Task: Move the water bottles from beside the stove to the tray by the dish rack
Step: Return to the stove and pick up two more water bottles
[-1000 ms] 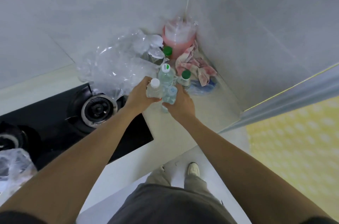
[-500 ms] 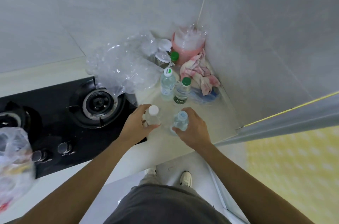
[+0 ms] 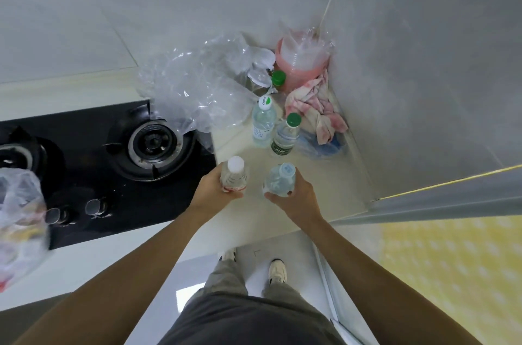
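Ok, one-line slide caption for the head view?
Left hand and right hand each grip a water bottle beside the stove; two stay standing.

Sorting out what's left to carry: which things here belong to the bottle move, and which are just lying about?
Job: white-cap bottle in left hand; blue-cap bottle in right hand; two bottles on the counter.
Lying about: plastic wrap, pink cloth, pink tub, stove.

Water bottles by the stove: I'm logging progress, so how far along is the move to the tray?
Done: nothing shows as delivered; the tray and dish rack are out of view. In hand: the left hand grips a white-capped bottle, and the right hand grips a blue-capped bottle. Left: two bottles stand on the counter, one white-capped with green print, one green-capped.
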The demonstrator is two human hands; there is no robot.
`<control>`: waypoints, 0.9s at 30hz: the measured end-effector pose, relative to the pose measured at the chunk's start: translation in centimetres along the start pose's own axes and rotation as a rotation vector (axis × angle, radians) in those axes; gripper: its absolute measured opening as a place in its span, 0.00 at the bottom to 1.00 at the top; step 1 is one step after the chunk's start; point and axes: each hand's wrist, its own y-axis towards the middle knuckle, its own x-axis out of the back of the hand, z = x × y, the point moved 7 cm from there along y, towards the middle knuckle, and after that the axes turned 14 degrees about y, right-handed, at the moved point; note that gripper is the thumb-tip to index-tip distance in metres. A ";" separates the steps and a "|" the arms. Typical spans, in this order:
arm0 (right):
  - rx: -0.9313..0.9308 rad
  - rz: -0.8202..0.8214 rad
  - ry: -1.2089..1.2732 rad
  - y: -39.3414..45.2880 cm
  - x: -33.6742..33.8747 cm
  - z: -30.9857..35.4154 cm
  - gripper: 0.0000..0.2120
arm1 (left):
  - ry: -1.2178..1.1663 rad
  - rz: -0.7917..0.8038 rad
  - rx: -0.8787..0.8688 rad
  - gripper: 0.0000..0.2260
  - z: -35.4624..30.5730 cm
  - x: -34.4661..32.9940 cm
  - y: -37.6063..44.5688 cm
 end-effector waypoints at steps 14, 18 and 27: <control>0.114 0.569 0.412 -4.5 -5.0 14.5 0.18 | -0.357 -0.412 0.081 0.22 -4.0 8.2 -18.0; 0.114 0.783 0.432 -10.1 -10.5 18.8 0.14 | -0.421 -0.616 0.108 0.23 -3.3 11.1 -26.9; 0.113 1.205 0.502 -28.5 -25.6 23.9 0.25 | -0.582 -1.082 0.185 0.29 4.8 15.1 -49.2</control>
